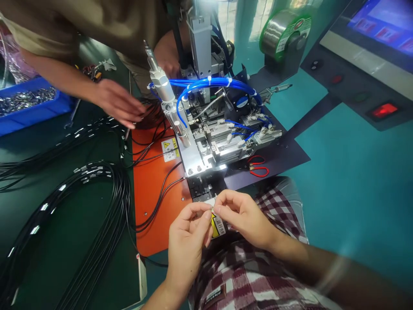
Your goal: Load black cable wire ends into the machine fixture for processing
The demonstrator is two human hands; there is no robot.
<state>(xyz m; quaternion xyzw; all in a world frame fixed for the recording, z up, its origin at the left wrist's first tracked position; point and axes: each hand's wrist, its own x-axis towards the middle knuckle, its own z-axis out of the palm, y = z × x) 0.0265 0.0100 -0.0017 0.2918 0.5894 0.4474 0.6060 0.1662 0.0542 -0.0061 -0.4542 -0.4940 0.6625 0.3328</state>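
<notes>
Two bare hands, left hand and right hand, nearly meet at the fingertips. Thumb and forefinger of each pinched together on a small pale piece, mostly hidden; identity unreadable. Piece sits between the hands, above a yellow-and-white label. Ahead: near edge of a metal machine, so forward room is tight. Left: orange base plate, its left edge bordering a dark green worktop; black cables lie across both. Red-handled tool beside the machine. Widest room for moving: rightward, over the teal floor. Farther left: co-worker's hand, slightly blurred, above cables; blue bin of metal parts farther out.
</notes>
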